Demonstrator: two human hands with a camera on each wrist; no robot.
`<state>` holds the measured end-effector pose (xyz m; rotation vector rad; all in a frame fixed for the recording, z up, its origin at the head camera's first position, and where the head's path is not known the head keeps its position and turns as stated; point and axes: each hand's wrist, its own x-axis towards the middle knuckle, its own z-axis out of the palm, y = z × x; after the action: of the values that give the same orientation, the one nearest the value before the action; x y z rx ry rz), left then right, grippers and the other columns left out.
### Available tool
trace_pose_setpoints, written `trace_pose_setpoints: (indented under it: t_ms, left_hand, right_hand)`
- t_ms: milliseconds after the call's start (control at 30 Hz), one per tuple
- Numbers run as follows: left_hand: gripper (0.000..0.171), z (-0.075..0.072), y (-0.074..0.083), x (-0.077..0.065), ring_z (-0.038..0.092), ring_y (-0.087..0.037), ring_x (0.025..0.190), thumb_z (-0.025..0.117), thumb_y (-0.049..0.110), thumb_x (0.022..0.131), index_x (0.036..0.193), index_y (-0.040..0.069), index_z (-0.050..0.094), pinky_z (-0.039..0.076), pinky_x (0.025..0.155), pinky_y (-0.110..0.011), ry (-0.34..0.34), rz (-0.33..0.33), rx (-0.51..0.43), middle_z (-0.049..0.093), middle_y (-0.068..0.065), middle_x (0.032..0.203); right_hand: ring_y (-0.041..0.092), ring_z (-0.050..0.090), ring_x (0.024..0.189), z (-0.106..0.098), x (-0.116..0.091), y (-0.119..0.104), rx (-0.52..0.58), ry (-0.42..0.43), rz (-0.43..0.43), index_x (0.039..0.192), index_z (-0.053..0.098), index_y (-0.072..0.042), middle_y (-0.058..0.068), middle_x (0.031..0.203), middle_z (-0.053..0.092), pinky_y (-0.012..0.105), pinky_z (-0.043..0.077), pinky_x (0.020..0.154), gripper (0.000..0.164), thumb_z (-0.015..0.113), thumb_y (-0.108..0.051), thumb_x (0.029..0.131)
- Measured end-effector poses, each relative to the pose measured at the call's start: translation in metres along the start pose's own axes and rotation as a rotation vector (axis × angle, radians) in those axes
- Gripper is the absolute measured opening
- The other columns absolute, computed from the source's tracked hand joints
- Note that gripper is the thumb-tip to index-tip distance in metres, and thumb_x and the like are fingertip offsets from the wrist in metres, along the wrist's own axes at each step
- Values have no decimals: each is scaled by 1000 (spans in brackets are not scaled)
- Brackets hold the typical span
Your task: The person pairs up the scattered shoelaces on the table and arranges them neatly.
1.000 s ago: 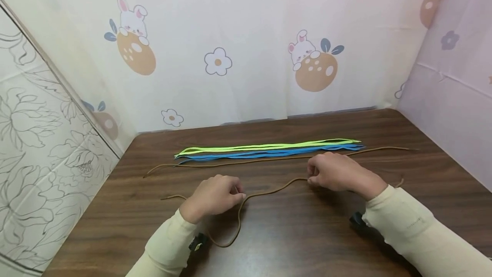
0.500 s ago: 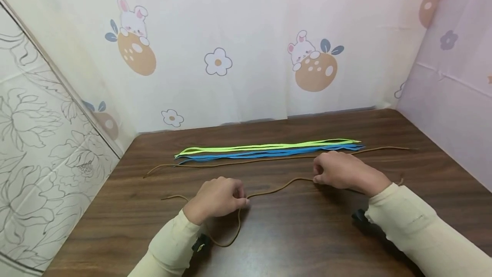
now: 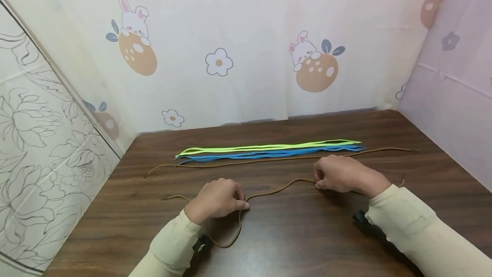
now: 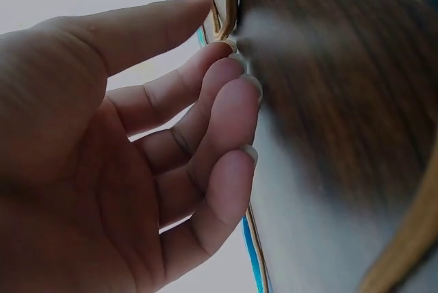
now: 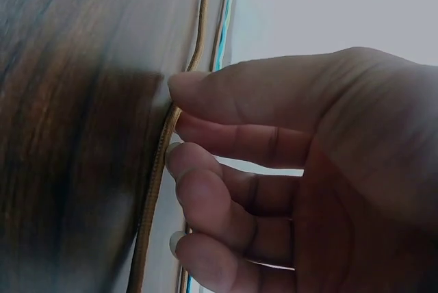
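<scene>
A brown round shoelace [image 3: 271, 192] lies in a wavy line across the near part of the table, with a loop bending toward the front. My left hand [image 3: 216, 198] rests by that loop. Its thumb and forefinger stand apart in the left wrist view, their tips close to the lace [image 4: 230, 2], the other fingers loosely bent. Farther right, my right hand [image 3: 344, 175] pinches the same lace [image 5: 155, 176] between thumb and forefinger. Part of the lace is hidden under both hands and wrists; its right end shows beyond my right wrist.
Behind my hands, a second brown shoelace [image 3: 246, 162] lies stretched out. Beyond it are folded blue shoelaces [image 3: 250, 155] and folded neon yellow shoelaces [image 3: 246, 147], side by side. The wooden table [image 3: 284, 243] meets patterned wall sheets at the back and right.
Both hands have shifted slightly to the right. The right hand has slid a little along the brown shoelace, while the lace and the others have stayed nearly in place.
</scene>
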<state>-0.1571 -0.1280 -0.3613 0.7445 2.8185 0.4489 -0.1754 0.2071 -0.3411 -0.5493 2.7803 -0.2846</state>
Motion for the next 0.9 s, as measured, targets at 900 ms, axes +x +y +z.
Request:
trace_pose_setpoints:
  t_ms: [900]
  left_hand:
    - [13, -7, -5, -2, 51, -7, 59, 68, 18, 89, 79, 26, 63, 43, 58, -33, 16, 18, -6, 56, 14, 68]
  right_hand:
    - [12, 42, 54, 1, 3, 8, -14, 52, -26, 69, 56, -19, -4, 62, 48, 31, 35, 54, 26, 62, -13, 94]
